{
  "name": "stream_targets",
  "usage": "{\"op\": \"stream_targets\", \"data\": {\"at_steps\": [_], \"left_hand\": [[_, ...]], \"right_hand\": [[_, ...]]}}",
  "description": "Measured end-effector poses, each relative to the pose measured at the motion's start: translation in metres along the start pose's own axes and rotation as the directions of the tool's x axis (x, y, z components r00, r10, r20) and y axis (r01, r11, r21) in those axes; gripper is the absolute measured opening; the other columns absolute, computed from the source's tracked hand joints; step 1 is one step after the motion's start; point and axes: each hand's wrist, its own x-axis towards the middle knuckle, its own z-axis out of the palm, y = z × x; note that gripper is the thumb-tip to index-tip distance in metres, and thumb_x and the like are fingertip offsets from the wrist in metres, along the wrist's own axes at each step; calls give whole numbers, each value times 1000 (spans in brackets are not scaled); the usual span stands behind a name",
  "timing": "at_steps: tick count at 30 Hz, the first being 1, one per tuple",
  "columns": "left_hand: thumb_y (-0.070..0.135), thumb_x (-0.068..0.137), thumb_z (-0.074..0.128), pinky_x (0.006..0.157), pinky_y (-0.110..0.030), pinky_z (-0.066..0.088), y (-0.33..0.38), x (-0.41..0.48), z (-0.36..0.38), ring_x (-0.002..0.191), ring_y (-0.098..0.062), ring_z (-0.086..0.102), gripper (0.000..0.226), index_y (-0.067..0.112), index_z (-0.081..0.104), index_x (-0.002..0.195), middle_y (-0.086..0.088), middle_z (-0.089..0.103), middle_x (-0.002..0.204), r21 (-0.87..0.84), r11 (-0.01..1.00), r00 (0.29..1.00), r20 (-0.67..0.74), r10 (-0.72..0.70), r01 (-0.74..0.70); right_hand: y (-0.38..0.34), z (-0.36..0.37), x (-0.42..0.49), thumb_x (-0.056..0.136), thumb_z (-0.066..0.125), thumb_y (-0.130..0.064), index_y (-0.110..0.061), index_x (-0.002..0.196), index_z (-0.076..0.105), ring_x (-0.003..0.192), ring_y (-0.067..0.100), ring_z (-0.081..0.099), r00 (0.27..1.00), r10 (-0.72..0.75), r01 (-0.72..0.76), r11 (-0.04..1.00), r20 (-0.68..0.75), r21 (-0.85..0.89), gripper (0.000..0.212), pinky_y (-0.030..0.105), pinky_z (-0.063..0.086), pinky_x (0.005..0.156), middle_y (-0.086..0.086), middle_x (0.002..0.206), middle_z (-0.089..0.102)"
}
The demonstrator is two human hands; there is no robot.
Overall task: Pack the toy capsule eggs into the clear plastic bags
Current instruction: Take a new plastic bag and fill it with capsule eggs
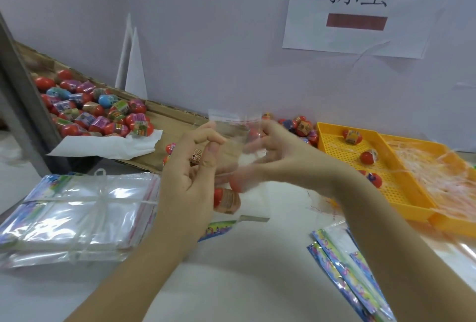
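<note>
Evidently caught at the bag-opening step: held one clear plastic bag (233, 138) upright above the tabletop (244, 270), pinching its left edge with the left hand (193, 175), thumb against curled fingers (206, 133), with a red capsule egg (228, 200) tucked low against that palm. Worked the right hand (280, 159), blurred, at the bag's mouth; could not tell whether pinching or merely spreading. Probably needed next: mouth parted wider, then the tucked egg slid inside. Left more eggs heaped in the cardboard tray (175, 118), spare bags (77, 208) tied nearby.

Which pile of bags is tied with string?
The thick stack on the left, bound crosswise with white string; the bags at lower right lie loose.
</note>
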Motion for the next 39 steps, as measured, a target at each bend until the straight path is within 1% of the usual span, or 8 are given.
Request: {"op": "stream_targets", "data": {"at_steps": [4,9,16,19,23,29,35,39], "left_hand": [[24,94,59,80,-38,58,1,4,-4,106,-23,66,19,35,57,110,-3,61,120,-38,999,995,-92,-32,29],[37,50,88,66,-18,56,-3,10,-8,91,-8,72,87,30,50,128,6,70,111,-157,911,920,157,-359,382],[42,36,87,59,-30,58,-20,14,-9,73,-22,74,49,21,79,80,-11,76,83,-286,765,816,161,-555,577],[47,35,86,71,-31,58,-24,16,-13,78,-19,71,45,29,80,76,-3,77,84,-260,795,834,101,-542,548],[37,35,89,67,-30,60,-24,17,-12,73,-20,68,46,35,78,80,-2,75,81,-307,784,841,135,-525,539],[31,39,89,60,-28,59,-24,17,-13,76,-20,74,50,32,78,88,-4,77,90,-359,762,839,153,-522,539],[38,43,84,77,-35,57,-24,13,-10,88,-21,74,57,30,74,98,0,77,96,-279,816,862,143,-486,506],[35,50,89,75,-27,59,-23,8,-6,95,-17,73,55,42,71,102,5,76,101,-208,831,851,238,-469,516]], "right_hand": [[3,12,6,63,78,-26,-18,93,73,74,20,70,992,-122,124,956,-24,267,31,34,59,66,8,84,74],[3,16,10,60,77,-14,-10,80,73,64,20,69,952,-152,262,854,-265,450,21,30,58,64,7,70,72],[11,3,31,72,76,-45,-21,113,62,80,18,69,908,-6,251,808,-419,533,50,34,57,72,-1,89,73],[35,-17,58,93,61,-29,-21,125,60,83,8,65,792,104,55,969,-602,240,33,18,52,64,-3,108,68],[78,-12,80,92,60,-22,-23,140,47,112,21,56,911,14,-206,882,-413,-424,50,22,46,88,5,139,52],[88,6,91,89,61,-38,-23,119,58,110,26,49,887,-45,-262,772,-460,-579,33,44,42,93,4,119,54],[41,-11,66,82,74,-31,-21,99,57,75,10,64,634,70,226,935,-770,272,27,22,51,60,3,98,66],[-7,-31,28,64,79,-39,-19,96,65,60,14,63,721,-183,490,816,-669,305,39,25,53,52,2,85,71]]}}
